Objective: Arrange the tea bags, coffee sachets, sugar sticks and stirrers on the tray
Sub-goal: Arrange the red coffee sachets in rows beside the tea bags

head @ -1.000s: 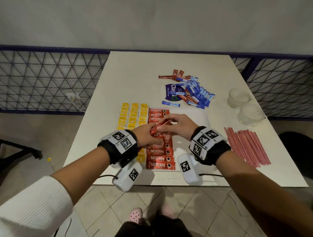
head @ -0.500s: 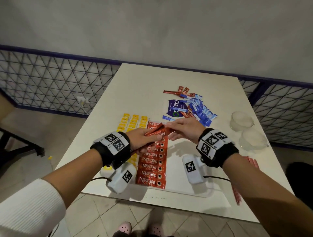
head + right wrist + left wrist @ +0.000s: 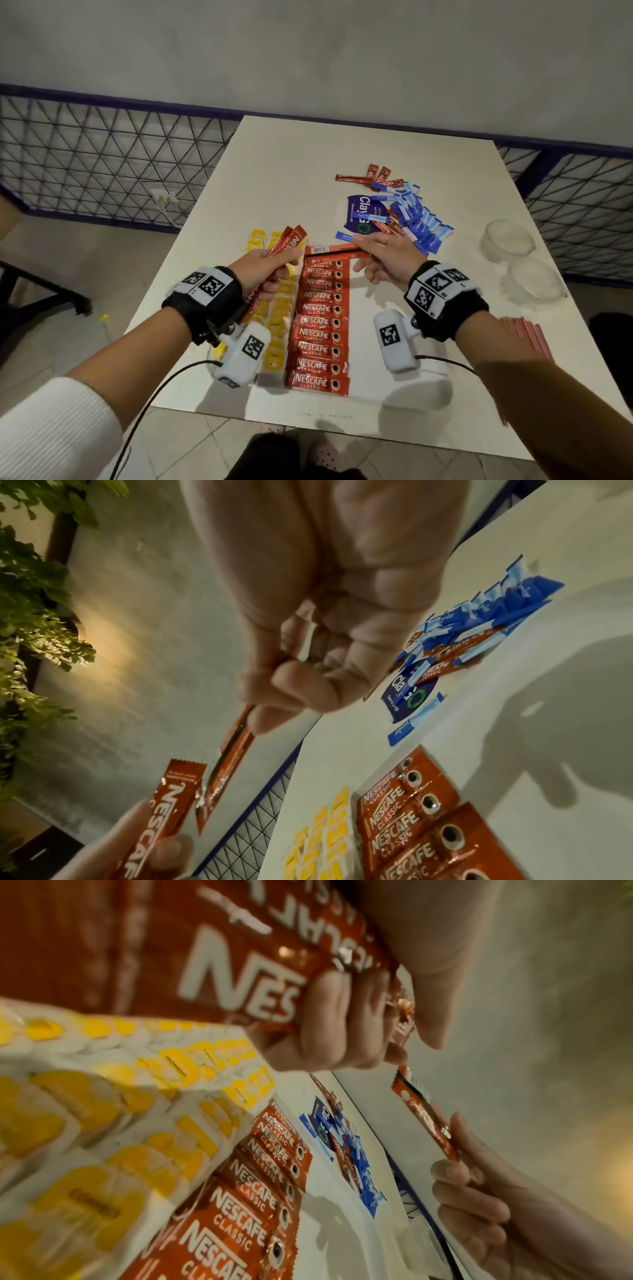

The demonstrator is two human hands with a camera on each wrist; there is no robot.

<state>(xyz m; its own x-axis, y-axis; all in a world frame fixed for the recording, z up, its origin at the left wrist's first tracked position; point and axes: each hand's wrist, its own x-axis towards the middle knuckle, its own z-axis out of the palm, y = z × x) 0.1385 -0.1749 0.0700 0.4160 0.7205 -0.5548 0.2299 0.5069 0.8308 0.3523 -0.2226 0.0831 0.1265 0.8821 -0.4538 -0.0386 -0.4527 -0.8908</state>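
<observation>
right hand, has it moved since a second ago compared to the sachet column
Yes. The right hand has gone from over the middle of the sachet column to its far end, pinching one sachet.

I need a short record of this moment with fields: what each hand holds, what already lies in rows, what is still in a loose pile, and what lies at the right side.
left hand: grips a bunch of coffee sachets, ends pointing up
right hand: pinches one coffee sachet, held level above the far end of the row
in rows: coffee sachet column; yellow tea bags to its left
loose pile: blue sugar sticks mixed with some coffee sachets
right side: red stirrers, two clear cups
</observation>
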